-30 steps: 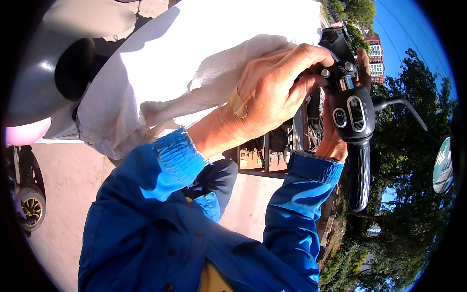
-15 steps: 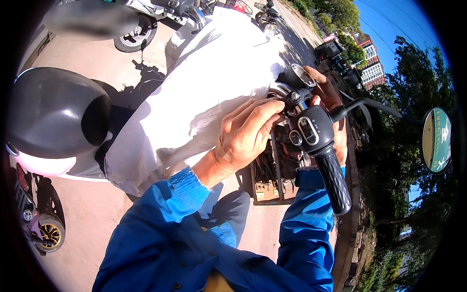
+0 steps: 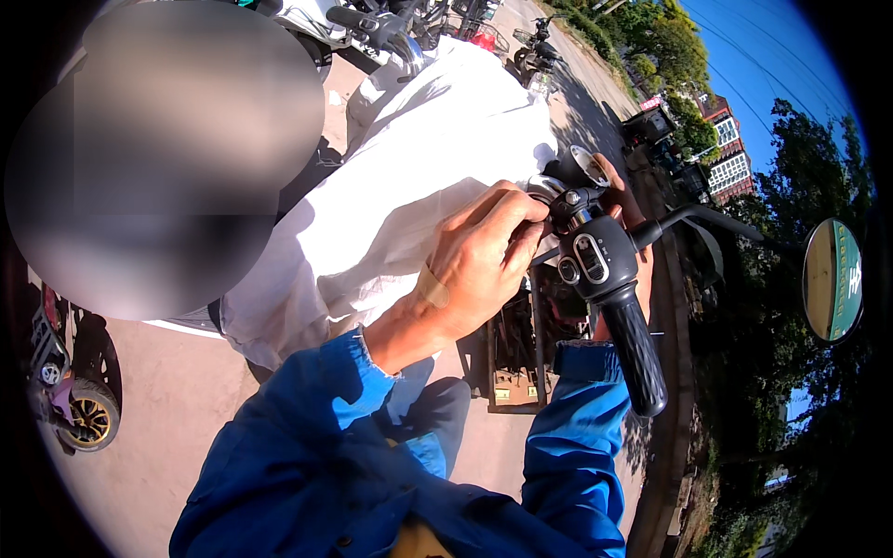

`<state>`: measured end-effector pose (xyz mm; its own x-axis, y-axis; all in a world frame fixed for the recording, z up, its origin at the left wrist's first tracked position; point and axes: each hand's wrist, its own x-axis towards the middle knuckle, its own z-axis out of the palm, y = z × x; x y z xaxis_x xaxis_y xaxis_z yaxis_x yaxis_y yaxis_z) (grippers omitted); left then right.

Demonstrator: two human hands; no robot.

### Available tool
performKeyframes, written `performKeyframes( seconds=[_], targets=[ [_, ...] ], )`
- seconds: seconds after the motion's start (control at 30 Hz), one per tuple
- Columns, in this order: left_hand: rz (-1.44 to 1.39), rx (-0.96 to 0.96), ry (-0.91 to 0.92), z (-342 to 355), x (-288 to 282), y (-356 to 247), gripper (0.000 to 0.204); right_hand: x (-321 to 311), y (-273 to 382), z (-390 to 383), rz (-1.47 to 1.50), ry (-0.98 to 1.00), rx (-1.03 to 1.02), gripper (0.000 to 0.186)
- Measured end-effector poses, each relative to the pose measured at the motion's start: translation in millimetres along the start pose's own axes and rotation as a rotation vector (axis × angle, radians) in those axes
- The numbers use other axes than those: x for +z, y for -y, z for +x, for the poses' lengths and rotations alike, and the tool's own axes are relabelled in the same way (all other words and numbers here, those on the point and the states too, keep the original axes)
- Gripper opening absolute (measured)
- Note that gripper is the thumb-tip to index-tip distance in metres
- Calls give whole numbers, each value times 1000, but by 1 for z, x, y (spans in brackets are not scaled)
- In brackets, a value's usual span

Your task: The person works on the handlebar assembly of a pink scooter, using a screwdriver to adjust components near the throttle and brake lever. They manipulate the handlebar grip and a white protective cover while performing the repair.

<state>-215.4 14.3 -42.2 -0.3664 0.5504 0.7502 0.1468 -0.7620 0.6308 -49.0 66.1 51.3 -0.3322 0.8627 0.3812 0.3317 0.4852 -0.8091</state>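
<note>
My left hand [image 3: 474,265] has curled fingertips pressed at the clamp area [image 3: 572,205] of a black scooter handlebar; what they pinch is hidden. My right hand [image 3: 621,186] is wrapped round the far side of the handlebar, partly hidden by the switch housing [image 3: 603,253], which has silver-rimmed buttons. A dark textured grip [image 3: 637,349] extends downward from it, and a small round silver-rimmed part [image 3: 586,166] sits above. A white cloth [image 3: 391,167] covers the vehicle beside my left hand. A mirror [image 3: 831,279] hangs on a bent stalk at right.
Other scooters stand at the top [image 3: 535,46] and lower left [image 3: 88,414]. A large blurred shape [image 3: 167,158] fills the upper left. An open box of dark items [image 3: 516,377] lies below the handlebar, on pale pavement [image 3: 177,400]. Trees and a building [image 3: 730,153] show beyond.
Over the last second my view has shifted, revealing more scooters and road. The handlebar and both hands now appear lower in view, with the left fingers still at the clamp area.
</note>
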Motion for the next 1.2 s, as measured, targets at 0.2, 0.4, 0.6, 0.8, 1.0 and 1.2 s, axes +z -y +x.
performKeyframes(
  seconds=[0.2,0.4,0.6,0.8,1.0,1.2],
  targets=[
    [355,425,-70,0,8,8,29,-11,-29,-7,160,-52,-11,44],
    [-11,77,-86,-2,8,3,18,11,-2,-9,424,-59,76,53],
    [-82,-280,65,4,-3,-17,12,7,-13,-12,543,-56,17,62],
    [442,389,198,21,-16,-12,11,15,3,-17,556,-78,47,49],
    [498,429,154,12,-23,-9,17,4,-69,0,549,18,-115,50],
    [72,-17,107,10,-7,-22,12,8,-19,-20,632,-64,-1,54]
  ],
)
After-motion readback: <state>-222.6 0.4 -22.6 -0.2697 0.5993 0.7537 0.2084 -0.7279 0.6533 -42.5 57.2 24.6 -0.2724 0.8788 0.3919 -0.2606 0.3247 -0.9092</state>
